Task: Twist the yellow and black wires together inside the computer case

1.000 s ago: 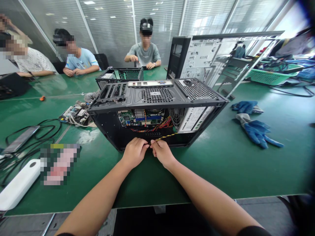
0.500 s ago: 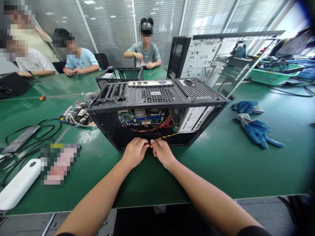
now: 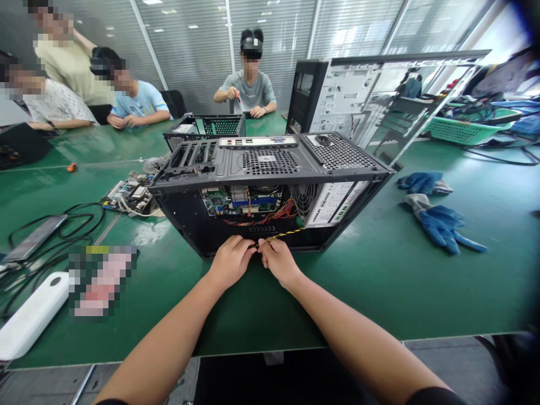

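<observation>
A black computer case lies on the green table with its open side facing me. Inside it show a motherboard, a power supply and a bundle of red and orange wires. A twisted yellow-and-black cable runs out of the case toward my fingers. My right hand pinches this cable near its end. Close beside it, my left hand is closed with thumb and fingertips on the same cable's end. The exact tip is hidden between the fingers.
Blue work gloves lie to the right. A second, open case stands behind, near a green basket. Loose circuit boards, black cables and a white device lie left. Several people sit or stand across the table.
My hands and the cable stay almost in place. Across the table, a seated person's raised hand has shifted slightly left, and the standing person at far left has moved a little right.
</observation>
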Tool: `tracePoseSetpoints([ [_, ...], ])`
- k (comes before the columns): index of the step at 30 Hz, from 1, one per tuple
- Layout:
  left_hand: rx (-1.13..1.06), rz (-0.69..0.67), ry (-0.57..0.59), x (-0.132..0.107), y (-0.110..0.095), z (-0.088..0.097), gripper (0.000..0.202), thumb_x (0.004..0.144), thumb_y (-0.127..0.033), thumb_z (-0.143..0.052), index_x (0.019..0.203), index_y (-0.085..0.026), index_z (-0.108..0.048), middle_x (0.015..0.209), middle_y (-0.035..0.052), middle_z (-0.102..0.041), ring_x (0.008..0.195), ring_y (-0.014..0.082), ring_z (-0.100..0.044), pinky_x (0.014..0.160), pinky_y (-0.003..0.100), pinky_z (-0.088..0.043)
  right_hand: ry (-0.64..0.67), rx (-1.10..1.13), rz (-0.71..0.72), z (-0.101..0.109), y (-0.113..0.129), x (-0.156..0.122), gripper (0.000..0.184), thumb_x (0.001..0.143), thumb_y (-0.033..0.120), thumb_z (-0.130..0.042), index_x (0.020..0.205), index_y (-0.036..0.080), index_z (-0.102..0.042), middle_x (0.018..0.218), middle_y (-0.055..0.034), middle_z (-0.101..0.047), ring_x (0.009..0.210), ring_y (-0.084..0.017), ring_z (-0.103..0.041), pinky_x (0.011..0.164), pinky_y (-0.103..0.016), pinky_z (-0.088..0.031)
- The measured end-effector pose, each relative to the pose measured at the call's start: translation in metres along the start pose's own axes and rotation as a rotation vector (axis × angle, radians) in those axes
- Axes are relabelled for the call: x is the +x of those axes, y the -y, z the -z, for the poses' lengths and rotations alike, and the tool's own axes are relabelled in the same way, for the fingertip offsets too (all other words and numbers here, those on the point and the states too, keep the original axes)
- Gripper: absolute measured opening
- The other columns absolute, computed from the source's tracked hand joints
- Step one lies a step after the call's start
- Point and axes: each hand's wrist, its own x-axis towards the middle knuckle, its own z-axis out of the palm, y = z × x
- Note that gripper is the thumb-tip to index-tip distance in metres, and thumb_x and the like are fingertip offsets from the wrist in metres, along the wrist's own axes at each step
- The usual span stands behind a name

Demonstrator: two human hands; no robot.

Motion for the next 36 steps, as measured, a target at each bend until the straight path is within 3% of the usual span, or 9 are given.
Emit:
tracePoseSetpoints([
  [15,-0.041,-0.022,-0.075,-0.0013,0.0036,-0.001,0.022,0.1,-0.032,-0.054,0.104,-0.017,-0.069,0.084,0.0066,-0.067,0.077,0.0191,-0.063,0.07,0.033,-0.054,-0.002,0.055,-0.074,0.0002,0.0018,0.0007,0.042,0.083,0.057,-0.061,0.065,0.02,-0.054,0.043,0.0064,-0.044,0.038,-0.01,-0.043,0.043,-0.025,-0.034],
  [36,-0.041,0.005,-0.04,-0.0008,0.0006,0.001,0.017,0.099,-0.031,-0.056,0.103,-0.018,-0.066,0.083,0.0055,-0.062,0.075,0.0186,-0.06,0.068,0.032,-0.052,0.005,0.049,-0.075,0.0006,0.0044,0.0,0.039,0.085,0.053,-0.06,0.065,0.02,-0.054,0.044,0.0063,-0.045,0.038,-0.01,-0.044,0.042,-0.025,-0.034],
])
